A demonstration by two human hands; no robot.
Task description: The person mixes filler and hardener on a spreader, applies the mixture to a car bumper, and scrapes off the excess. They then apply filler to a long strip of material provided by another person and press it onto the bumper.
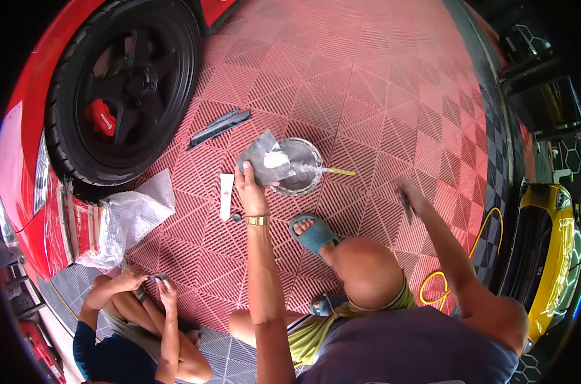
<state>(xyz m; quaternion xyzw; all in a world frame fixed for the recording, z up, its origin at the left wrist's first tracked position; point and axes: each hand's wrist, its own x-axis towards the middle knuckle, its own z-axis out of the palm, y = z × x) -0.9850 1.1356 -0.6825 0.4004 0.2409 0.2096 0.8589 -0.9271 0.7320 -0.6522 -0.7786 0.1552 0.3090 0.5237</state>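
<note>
My left hand (pixel 251 192) grips a grey mixing plate (pixel 254 154) by its near edge. A white dab of paste (pixel 276 159) sits on the plate. Partly behind it stands a round tub (pixel 318 157) of grey material, with a yellow-handled stick (pixel 339 171) across its right rim. My right hand (pixel 417 197), off to the right, is closed around a thin dark flat spreader (pixel 405 207). On the floor left of my left wrist lie a white tube (pixel 226 196) and a small dark cap (pixel 237 217).
A red car's wheel (pixel 133 89) fills the upper left. Beyond the plate lies a long dark trim piece (pixel 219 128). A white woven sack (pixel 133 214) rests by the bumper. Another person (pixel 121 333) crouches lower left. A yellow hose (pixel 436 288) and yellow bumper (pixel 552 256) are right.
</note>
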